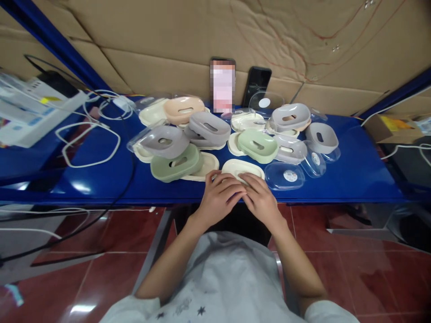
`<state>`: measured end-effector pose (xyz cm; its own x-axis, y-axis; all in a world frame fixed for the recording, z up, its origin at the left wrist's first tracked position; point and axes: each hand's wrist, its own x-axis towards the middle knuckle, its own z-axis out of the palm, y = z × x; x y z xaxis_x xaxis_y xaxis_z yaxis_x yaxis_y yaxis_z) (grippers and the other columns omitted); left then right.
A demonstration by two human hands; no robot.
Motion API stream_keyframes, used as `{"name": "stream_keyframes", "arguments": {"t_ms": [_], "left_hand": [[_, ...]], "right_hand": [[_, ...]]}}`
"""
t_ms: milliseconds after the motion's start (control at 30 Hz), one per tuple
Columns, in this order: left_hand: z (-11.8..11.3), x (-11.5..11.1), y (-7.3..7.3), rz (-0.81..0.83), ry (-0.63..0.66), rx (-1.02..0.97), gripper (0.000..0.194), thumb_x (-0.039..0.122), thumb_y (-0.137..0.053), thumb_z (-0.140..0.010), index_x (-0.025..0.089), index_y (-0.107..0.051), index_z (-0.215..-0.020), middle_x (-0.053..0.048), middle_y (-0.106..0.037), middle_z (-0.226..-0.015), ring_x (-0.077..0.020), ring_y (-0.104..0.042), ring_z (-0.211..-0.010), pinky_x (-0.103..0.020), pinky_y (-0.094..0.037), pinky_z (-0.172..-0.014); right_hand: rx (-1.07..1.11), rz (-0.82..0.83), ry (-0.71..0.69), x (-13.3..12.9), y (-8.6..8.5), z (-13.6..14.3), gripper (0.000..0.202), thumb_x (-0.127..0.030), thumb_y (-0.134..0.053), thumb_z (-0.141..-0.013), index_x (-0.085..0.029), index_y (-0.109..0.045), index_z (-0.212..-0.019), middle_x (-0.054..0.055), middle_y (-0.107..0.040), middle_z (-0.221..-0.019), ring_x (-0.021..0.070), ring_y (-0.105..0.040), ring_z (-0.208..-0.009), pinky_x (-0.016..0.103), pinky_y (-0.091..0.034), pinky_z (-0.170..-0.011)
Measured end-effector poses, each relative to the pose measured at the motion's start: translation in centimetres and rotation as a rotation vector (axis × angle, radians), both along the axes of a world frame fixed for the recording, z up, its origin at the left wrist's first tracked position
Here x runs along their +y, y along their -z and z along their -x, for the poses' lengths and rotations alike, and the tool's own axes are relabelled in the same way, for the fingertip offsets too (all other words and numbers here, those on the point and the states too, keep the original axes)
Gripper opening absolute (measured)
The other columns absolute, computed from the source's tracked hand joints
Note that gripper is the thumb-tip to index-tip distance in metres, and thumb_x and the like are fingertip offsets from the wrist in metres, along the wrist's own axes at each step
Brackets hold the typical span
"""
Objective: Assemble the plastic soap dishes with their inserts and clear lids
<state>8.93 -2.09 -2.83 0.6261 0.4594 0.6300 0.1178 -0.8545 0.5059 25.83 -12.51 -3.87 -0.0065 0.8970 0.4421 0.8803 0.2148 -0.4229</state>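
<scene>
A cream oval soap dish base lies near the table's front edge, just beyond my two hands. My left hand is curled at its near left side, with index finger and thumb drawn together. My right hand comes in from the other side, its fingers bent over the dish's near rim. The fingertips of both hands meet; whatever they pinch, if anything, is hidden. A clear plastic lid with a white round sticker sits to the right. On the left, a green soap dish overlaps another cream base.
Several grey, green and peach soap dishes cover the blue table. Two phones lean on the cardboard wall, one lit, one dark. White cables and a white box are at left; a small carton stands right.
</scene>
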Motion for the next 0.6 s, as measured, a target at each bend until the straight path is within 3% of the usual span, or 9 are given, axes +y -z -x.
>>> {"name": "stream_keyframes", "arguments": {"t_ms": [167, 300, 467, 567, 600], "left_hand": [[2.1, -0.1, -0.4, 0.070, -0.088, -0.041, 0.005, 0.020, -0.069, -0.106, 0.023, -0.070, -0.101, -0.001, -0.080, -0.100, -0.0202, -0.073, -0.103, -0.043, -0.046, -0.106], [4.7, 0.2, -0.8, 0.084, -0.115, -0.049, 0.009, 0.018, -0.061, -0.108, 0.022, -0.067, -0.103, -0.002, -0.076, -0.096, -0.0189, -0.070, -0.097, -0.037, -0.050, -0.093], [7.0, 0.4, -0.9, 0.130, -0.135, -0.056, 0.029, 0.022, -0.058, -0.109, 0.022, -0.057, -0.080, 0.000, -0.062, -0.072, -0.0161, -0.061, -0.071, -0.031, -0.049, -0.070], [7.0, 0.3, -0.5, 0.116, -0.186, -0.094, 0.013, 0.014, -0.061, -0.106, 0.022, -0.071, -0.104, -0.005, -0.076, -0.098, -0.0191, -0.072, -0.095, -0.034, -0.058, -0.087], [6.9, 0.2, -0.4, 0.113, -0.184, -0.084, 0.021, 0.011, -0.059, -0.106, 0.023, -0.071, -0.118, -0.007, -0.077, -0.113, -0.0205, -0.073, -0.108, -0.036, -0.059, -0.096]], "right_hand": [[0.051, -0.012, 0.012, 0.0, -0.3, 0.2, 0.033, -0.024, -0.060, -0.108, -0.026, -0.074, -0.138, 0.009, -0.073, -0.142, 0.0260, -0.065, -0.139, 0.048, -0.057, -0.119], [0.070, 0.002, 0.022, 0.0, -0.4, 0.3, 0.033, -0.024, -0.061, -0.108, -0.028, -0.074, -0.139, 0.008, -0.074, -0.141, 0.0262, -0.066, -0.138, 0.049, -0.057, -0.119], [0.057, -0.027, 0.014, -0.1, -0.4, 0.3, 0.033, -0.024, -0.063, -0.107, -0.025, -0.072, -0.139, 0.009, -0.074, -0.140, 0.0259, -0.066, -0.136, 0.049, -0.056, -0.119], [0.038, -0.063, 0.012, 0.0, -0.3, 0.4, 0.035, -0.023, -0.066, -0.106, -0.023, -0.070, -0.141, 0.011, -0.073, -0.141, 0.0260, -0.065, -0.138, 0.048, -0.056, -0.119], [0.027, -0.082, 0.020, 0.0, -0.3, 0.4, 0.036, -0.023, -0.067, -0.105, -0.022, -0.069, -0.141, 0.012, -0.073, -0.142, 0.0266, -0.065, -0.138, 0.049, -0.055, -0.118]]}}
